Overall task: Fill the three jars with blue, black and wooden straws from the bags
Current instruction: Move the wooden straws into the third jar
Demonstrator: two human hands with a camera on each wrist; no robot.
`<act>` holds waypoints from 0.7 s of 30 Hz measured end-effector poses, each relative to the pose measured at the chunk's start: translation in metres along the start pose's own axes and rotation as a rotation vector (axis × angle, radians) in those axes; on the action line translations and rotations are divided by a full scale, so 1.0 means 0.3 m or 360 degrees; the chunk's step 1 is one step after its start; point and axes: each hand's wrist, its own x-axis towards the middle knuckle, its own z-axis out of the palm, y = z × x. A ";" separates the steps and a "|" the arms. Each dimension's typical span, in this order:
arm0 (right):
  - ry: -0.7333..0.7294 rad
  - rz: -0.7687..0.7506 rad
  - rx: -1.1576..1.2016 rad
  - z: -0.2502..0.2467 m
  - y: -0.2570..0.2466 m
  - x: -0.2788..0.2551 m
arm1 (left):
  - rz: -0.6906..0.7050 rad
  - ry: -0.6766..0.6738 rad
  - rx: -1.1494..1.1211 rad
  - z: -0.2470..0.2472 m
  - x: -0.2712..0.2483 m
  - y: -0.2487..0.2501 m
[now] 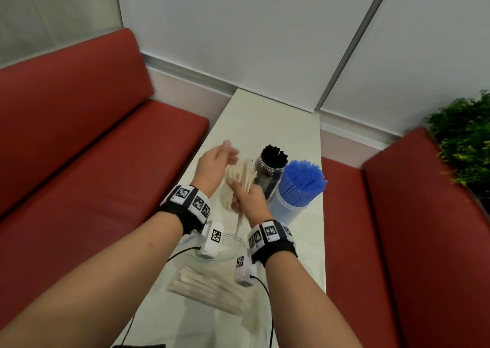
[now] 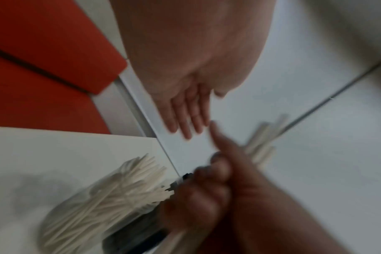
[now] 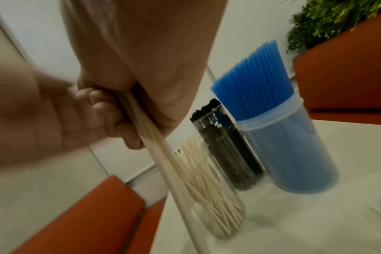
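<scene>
Three clear jars stand together on the white table (image 1: 265, 119). The jar of wooden straws (image 1: 230, 187) (image 3: 209, 194) (image 2: 93, 202) is leftmost and partly hidden by my hands. Beside it stand the jar of black straws (image 1: 271, 171) (image 3: 230, 147) and the jar of blue straws (image 1: 298, 188) (image 3: 281, 142). My right hand (image 1: 245, 198) (image 3: 111, 111) grips a bundle of wooden straws (image 3: 161, 154) (image 2: 262, 149) just above the wooden jar. My left hand (image 1: 224, 155) (image 2: 185, 113) hovers open beside the bundle's top, fingers straight, holding nothing.
A flat bag of wooden straws (image 1: 209, 289) lies on the table near me. A clear rounded plastic piece (image 1: 228, 252) sits between it and the jars. Red benches (image 1: 92, 149) flank the narrow table, and a green plant (image 1: 466, 141) stands at the right.
</scene>
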 end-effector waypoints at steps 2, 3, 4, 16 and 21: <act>0.0065 -0.0105 0.0112 -0.017 -0.080 0.010 | -0.0492 -0.0100 -0.0071 -0.019 -0.002 -0.055; 0.0082 -0.0160 0.0167 -0.020 -0.118 0.017 | -0.0784 -0.0236 -0.0163 -0.022 -0.016 -0.082; 0.0089 -0.0204 0.0218 -0.021 -0.153 0.024 | -0.1051 -0.0360 -0.0322 -0.022 -0.034 -0.107; 0.0019 -0.0265 0.0429 0.006 -0.246 -0.005 | -0.1509 -0.0387 -0.1468 0.013 -0.080 -0.166; -0.0001 -0.0198 0.0266 0.021 -0.213 0.002 | -0.1699 -0.0490 -0.1301 -0.001 -0.076 -0.188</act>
